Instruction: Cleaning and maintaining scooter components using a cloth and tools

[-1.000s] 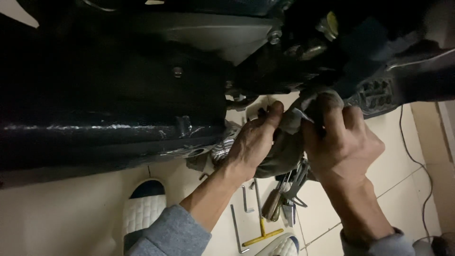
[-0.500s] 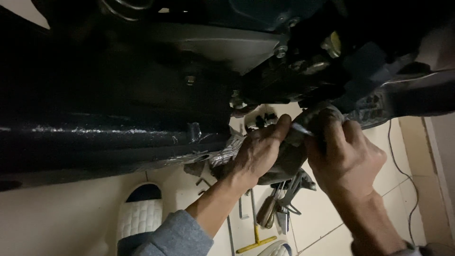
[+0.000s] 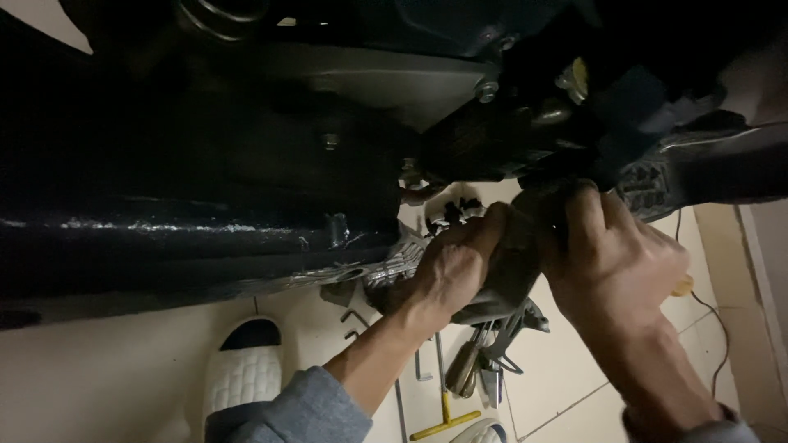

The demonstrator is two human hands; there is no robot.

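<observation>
Fingers (image 3: 492, 226) of the left hand (image 3: 447, 271) curl around a grimy grey part (image 3: 505, 283) under the dark motorbike body (image 3: 205, 221), clamped on its upper edge. Right hand (image 3: 620, 262) fingers are wrapped tight round the same part from the other side, thumb and knuckles up against the engine underside (image 3: 509, 139). Both hands closed on it, touching each other across the part.

Grey part sits between the two sets of fingers, just below the engine. Long axis runs roughly up-down in view, lower end pointing toward the floor (image 3: 566, 377) and the tools below; top end hidden by fingers, can't tell how it joins the bike.

Below the fingers: pliers and loose tools (image 3: 480, 365) on the tile, a yellow-handled T-wrench (image 3: 445, 402), a white quilted slipper (image 3: 242, 373) down left. Footpeg (image 3: 657, 184) just right of the right fingers. Thin cable (image 3: 722, 328) on floor far right.

Risks, my guess: part looks greasy, grip could slip and it drops onto the tools below. Tight dark gap, so knuckles could scrape on the bolts (image 3: 486, 90) above. Poor light makes misalignment likely.
</observation>
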